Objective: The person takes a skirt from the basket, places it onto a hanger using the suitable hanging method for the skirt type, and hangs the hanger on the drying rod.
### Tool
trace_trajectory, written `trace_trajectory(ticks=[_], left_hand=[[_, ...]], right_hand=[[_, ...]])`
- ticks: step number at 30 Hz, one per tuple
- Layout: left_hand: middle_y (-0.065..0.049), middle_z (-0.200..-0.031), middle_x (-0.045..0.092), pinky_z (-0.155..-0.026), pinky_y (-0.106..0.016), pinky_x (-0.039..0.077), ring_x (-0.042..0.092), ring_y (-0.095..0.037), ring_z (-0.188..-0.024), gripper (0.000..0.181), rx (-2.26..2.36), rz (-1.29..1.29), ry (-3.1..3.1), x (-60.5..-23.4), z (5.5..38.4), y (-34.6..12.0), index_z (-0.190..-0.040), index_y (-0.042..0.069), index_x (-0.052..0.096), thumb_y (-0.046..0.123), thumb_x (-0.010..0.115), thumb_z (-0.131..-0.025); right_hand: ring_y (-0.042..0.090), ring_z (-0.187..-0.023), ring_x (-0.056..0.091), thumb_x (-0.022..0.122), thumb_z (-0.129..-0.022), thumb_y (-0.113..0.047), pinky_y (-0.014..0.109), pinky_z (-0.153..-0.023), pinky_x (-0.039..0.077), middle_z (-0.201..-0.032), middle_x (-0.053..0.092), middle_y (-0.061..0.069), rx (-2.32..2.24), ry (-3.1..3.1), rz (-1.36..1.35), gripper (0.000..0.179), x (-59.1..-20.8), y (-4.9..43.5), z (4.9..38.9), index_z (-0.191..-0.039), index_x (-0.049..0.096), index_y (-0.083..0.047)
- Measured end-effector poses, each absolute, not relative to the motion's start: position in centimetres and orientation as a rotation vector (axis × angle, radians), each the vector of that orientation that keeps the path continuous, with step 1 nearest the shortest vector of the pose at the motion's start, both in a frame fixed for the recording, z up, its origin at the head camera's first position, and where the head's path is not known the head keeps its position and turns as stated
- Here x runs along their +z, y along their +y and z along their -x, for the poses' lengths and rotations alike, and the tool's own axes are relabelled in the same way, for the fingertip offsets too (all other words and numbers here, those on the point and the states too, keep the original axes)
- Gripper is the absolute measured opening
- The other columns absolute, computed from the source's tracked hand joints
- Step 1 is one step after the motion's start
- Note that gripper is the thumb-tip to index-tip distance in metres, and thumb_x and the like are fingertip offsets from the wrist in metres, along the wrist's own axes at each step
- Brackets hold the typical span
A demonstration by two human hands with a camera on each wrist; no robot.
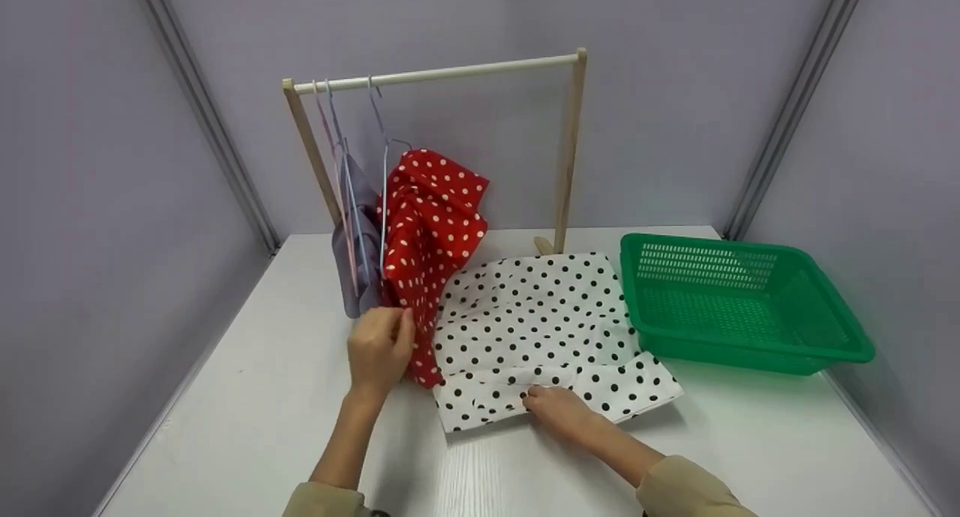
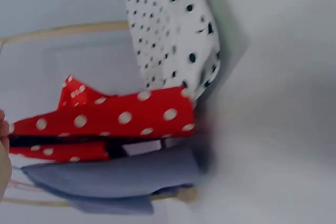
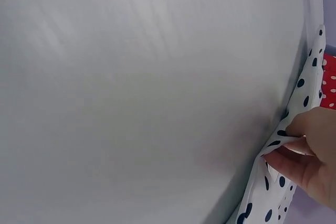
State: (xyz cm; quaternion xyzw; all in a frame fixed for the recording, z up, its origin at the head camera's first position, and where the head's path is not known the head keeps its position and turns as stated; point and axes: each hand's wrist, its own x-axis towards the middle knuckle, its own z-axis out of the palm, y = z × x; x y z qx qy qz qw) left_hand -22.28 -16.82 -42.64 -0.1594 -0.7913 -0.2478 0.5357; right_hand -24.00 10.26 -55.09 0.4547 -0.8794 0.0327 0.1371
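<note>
Your left hand (image 1: 380, 346) sits left of centre in the head view, fingers curled round the lower edge of the red cloth with white polka dots (image 1: 431, 235). That cloth hangs from a thin wire hanger (image 1: 384, 194) on the wooden rack with a white crossbar (image 1: 439, 73), upper middle of the frame; its tail drops to the white table (image 1: 247, 412) right beside your palm.

Your right hand (image 1: 559, 412) is low and centre, pinching the folded near edge of the white cloth with black polka dots (image 1: 536, 322). The right wrist view confirms it: fingertips (image 3: 294, 145) closed on the hem, cloth (image 3: 273, 192) lifted slightly off the tabletop. This cloth lies flat, spread between the rack's right post and your hand, its left edge touching the red one.

Around you: a grey-lilac garment (image 1: 358, 254) hangs just left of the red cloth, pressed against it. In the left wrist view it shows as a grey band (image 2: 115, 174) next to the red (image 2: 115, 116). A green perforated plastic basket (image 1: 750, 344) stands at right, just beside the spotted white cloth's far corner. Nothing lies between either hand and its cloth.

Count: three cloths, one rack, one basket. Hangers, at least two hooks on the bar; exact number unclear.
</note>
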Motion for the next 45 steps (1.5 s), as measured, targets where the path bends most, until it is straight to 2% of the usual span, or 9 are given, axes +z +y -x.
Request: trace_trajectory(ticks=[5, 12, 16, 18, 20, 24, 29, 34, 45], left_hand=[[-0.017, -0.073, 0.053, -0.067, -0.039, 0.037, 0.047, -0.03, -0.07, 0.011, -0.775, -0.019, -1.865, -39.3, 23.3, -19.1, -0.079, -0.005, 0.056, 0.005, 0.057, -0.083], [-0.029, -0.114, 0.048, -0.091, -0.047, 0.035, 0.046, -0.039, -0.105, 0.045, -1.283, -0.474, -2.199, -35.1, 25.5, -21.4, -0.122, -0.012, 0.044, 0.015, 0.049, -0.086], [-0.032, -0.127, 0.044, -0.095, -0.044, 0.036, 0.044, -0.037, -0.113, 0.057, -1.451, -0.548, -2.336, -34.1, 26.2, -21.9, -0.132, -0.012, 0.034, 0.016, 0.049, -0.083], [-0.031, -0.127, 0.043, -0.087, -0.039, 0.042, 0.049, -0.033, -0.105, 0.06, -1.544, -0.556, -2.352, -33.9, 26.6, -22.1, -0.134, -0.012, 0.03, 0.015, 0.048, -0.084], [-0.027, -0.118, 0.047, -0.072, -0.03, 0.046, 0.053, -0.024, -0.088, 0.06, -1.645, -0.553, -2.343, -33.9, 27.1, -22.3, -0.135, -0.012, 0.027, 0.014, 0.047, -0.085], [-0.012, -0.094, 0.044, -0.046, -0.017, 0.037, 0.044, -0.008, -0.058, 0.058, -1.785, -0.54, -2.309, -34.0, 27.9, -22.5, -0.136, -0.013, 0.025, 0.016, 0.044, -0.089], [-0.02, -0.102, 0.046, -0.068, -0.03, 0.045, 0.049, -0.021, -0.081, 0.057, -1.681, -0.573, -2.349, -34.2, 28.5, -22.6, -0.13, -0.015, 0.032, 0.03, 0.039, -0.094], [-0.033, -0.123, 0.045, -0.095, -0.045, 0.035, 0.045, -0.038, -0.111, 0.06, -1.495, -0.609, -2.424, -34.6, 28.6, -23.3, -0.125, -0.018, 0.041, 0.034, 0.027, -0.098], [-0.035, -0.126, 0.045, -0.098, -0.048, 0.032, 0.042, -0.044, -0.119, 0.059, -1.41, -0.611, -2.341, -33.7, 28.3, -23.9, -0.119, -0.019, 0.049, 0.033, 0.03, -0.099]], right_hand=[[0.015, -0.058, 0.055, 0.064, -0.075, 0.0, 0.024, -0.052, 0.044, -0.073, 0.058, 0.002, 0.086, -2.529, -1.335, 0.008, -55.1, 10.3, 24.3, -0.075, 0.063, -0.008], [0.015, -0.058, 0.055, 0.065, -0.072, 0.003, 0.025, -0.053, 0.044, -0.071, 0.057, 0.002, 0.122, -2.571, -1.331, 0.011, -55.0, 10.2, 24.3, -0.073, 0.063, -0.008], [0.015, -0.058, 0.056, 0.066, -0.072, 0.002, 0.025, -0.053, 0.044, -0.07, 0.058, 0.002, 0.109, -2.574, -1.321, 0.01, -55.0, 10.2, 24.3, -0.072, 0.063, -0.008], [0.014, -0.058, 0.056, 0.066, -0.073, 0.001, 0.025, -0.053, 0.044, -0.071, 0.058, 0.001, 0.109, -2.584, -1.314, 0.01, -54.9, 10.1, 24.2, -0.073, 0.064, -0.008], [0.014, -0.058, 0.055, 0.066, -0.074, 0.001, 0.025, -0.053, 0.044, -0.071, 0.058, 0.001, 0.12, -2.599, -1.314, 0.009, -55.0, 10.1, 24.2, -0.074, 0.064, -0.008], [0.014, -0.058, 0.054, 0.065, -0.073, 0.002, 0.025, -0.053, 0.044, -0.071, 0.057, 0.001, 0.13, -2.614, -1.318, 0.009, -55.0, 10.1, 24.2, -0.074, 0.064, -0.008], [0.012, -0.059, 0.054, 0.065, -0.073, 0.002, 0.023, -0.054, 0.044, -0.07, 0.057, 0.0, 0.144, -2.612, -1.315, 0.011, -55.0, 10.1, 24.3, -0.074, 0.065, -0.008], [0.012, -0.06, 0.055, 0.066, -0.072, 0.002, 0.023, -0.055, 0.044, -0.07, 0.057, -0.001, 0.157, -2.621, -1.328, 0.011, -55.2, 10.1, 24.3, -0.074, 0.065, -0.009], [0.013, -0.058, 0.055, 0.066, -0.072, 0.003, 0.023, -0.052, 0.042, -0.068, 0.058, -0.001, 0.158, -2.567, -1.314, 0.013, -54.9, 10.3, 24.4, -0.07, 0.063, -0.009]])
